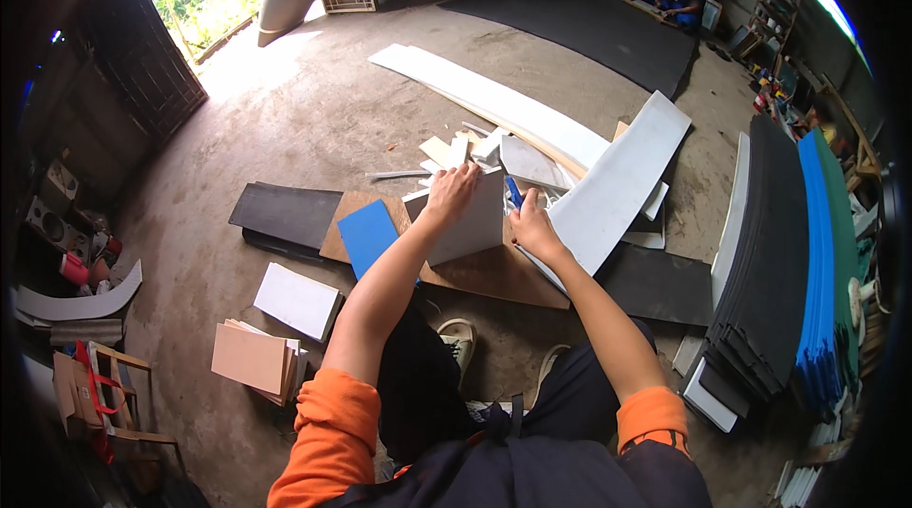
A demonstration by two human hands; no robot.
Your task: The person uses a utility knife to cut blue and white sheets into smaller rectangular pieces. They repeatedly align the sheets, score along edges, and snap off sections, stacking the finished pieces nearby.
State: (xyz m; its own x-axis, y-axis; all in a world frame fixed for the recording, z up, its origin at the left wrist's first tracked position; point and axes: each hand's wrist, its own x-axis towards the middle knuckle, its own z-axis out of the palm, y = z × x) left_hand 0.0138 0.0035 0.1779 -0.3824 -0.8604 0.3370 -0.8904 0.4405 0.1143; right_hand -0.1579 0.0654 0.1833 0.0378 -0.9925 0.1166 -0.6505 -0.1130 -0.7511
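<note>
My left hand (454, 193) is closed on the top edge of a grey-white foam-like sheet (472, 225), which stands tilted on a brown board (518, 278). My right hand (535, 226) grips a blue utility knife (514, 192) just right of that sheet's edge; its blade is too small to make out. A blue sheet (369, 235) lies on the board to the left of my left forearm. Behind my hands is a heap of white and cream offcuts (489, 145).
Long white strips (513, 104) stretch behind the heap, and another white strip (617, 190) slants across on the right. Stacked sheets (296, 299) and tan pieces (252, 356) sit at left. Tall black sheets (765, 252) flank the right. A person (682, 0) works on a far dark mat (584, 28).
</note>
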